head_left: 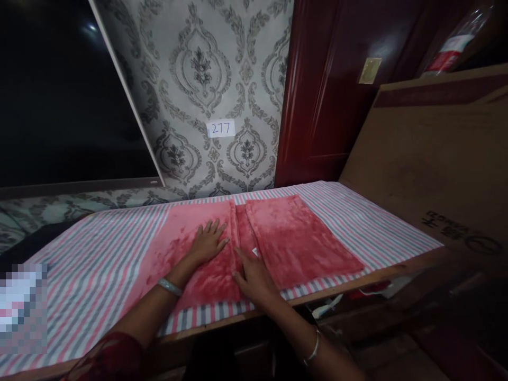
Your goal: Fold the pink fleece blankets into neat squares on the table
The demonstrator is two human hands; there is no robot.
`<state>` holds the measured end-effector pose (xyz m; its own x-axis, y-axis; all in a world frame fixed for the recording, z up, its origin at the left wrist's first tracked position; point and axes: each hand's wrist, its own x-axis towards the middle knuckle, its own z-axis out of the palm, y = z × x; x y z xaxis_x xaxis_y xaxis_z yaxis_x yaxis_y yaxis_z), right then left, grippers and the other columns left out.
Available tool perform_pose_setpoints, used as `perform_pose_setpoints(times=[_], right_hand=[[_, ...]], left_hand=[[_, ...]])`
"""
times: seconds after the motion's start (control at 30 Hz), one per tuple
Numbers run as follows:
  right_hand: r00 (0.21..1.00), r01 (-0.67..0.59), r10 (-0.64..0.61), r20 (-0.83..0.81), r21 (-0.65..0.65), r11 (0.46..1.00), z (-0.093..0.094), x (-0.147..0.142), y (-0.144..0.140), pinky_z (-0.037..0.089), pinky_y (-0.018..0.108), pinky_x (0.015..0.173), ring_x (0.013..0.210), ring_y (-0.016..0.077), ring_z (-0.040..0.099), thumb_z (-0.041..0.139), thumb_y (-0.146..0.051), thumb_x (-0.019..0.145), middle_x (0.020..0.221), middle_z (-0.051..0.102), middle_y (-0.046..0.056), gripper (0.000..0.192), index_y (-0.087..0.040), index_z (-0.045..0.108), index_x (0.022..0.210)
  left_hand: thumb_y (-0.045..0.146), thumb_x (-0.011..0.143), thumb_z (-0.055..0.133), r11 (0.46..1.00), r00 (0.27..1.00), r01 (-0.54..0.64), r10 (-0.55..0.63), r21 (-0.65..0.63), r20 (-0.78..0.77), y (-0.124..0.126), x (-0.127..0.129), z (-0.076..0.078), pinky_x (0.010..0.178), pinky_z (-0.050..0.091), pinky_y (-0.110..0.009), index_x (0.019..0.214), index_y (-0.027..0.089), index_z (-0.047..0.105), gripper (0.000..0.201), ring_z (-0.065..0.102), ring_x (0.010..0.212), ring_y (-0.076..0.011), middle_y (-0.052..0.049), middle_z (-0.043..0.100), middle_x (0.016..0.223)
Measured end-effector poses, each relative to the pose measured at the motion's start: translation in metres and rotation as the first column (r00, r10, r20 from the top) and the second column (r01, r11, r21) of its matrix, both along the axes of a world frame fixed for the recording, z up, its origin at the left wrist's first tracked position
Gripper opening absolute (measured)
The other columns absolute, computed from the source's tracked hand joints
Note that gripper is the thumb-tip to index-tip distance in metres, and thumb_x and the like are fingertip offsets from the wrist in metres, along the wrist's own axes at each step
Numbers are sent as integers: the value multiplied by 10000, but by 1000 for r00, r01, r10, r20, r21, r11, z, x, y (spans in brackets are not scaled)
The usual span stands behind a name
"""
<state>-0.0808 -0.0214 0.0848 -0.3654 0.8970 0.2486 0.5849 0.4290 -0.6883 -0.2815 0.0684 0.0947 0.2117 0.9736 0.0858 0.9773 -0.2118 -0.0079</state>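
A red plush cloth lies spread on the striped table cover, its two sides folded in toward a seam at the middle. My left hand lies flat on the left flap with fingers spread. My right hand rests palm down at the middle seam near the front edge, one finger pointing at a small white tag. Neither hand grips anything. A bangle sits on each wrist.
A dark TV screen leans against the patterned wallpaper, which carries a white label reading 277. A dark red door stands behind. A large cardboard box borders the table on the right. A blurred patch sits at the lower left.
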Motion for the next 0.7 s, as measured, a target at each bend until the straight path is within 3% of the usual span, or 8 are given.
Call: perform_pose_setpoints(times=[0.2,0.3,0.47,0.57,0.7], right_hand=[[918,-86,39,-395,-103,991,-18,-12,10,471,359,998,1152,216,595,574,-129,758,1301,631,82,706,-206,478,1453],[902,-124,40,-430,-169,978,-23,-14,13,511,326,909,1011,194,640,587,-143,758,1173,686,38,715,-244,477,1457],[897,-127,23,-442,-207,970,-29,-14,12,513,313,854,909,192,639,593,-181,781,1044,712,33,518,-223,645,1295],[895,-127,28,-446,-193,973,-32,-13,11,505,317,860,919,199,630,595,-198,790,997,712,34,440,-225,694,1218],[883,-142,37,-468,-191,971,-33,-12,11,497,314,867,932,200,624,591,-213,798,960,708,23,399,-234,708,1179]], left_hand=[[575,952,330,988,987,12,13,-157,160,17,-13,5,1174,154,-604,1557,270,254,682,142,1503,-349,-92,192,1636],[563,949,340,983,983,49,-16,-180,182,36,-17,12,1182,199,-550,1538,274,309,657,207,1494,-318,-79,253,1621],[459,951,400,977,979,129,-99,-168,175,76,-4,24,1200,227,-387,1491,250,408,579,303,1467,-219,-60,370,1577],[405,941,452,979,983,105,-75,-175,167,101,7,25,1189,260,-414,1487,241,407,571,323,1457,-236,-80,373,1573],[385,976,428,989,984,12,14,-147,176,124,17,21,1167,262,-557,1494,226,375,544,274,1472,-300,-122,315,1596]])
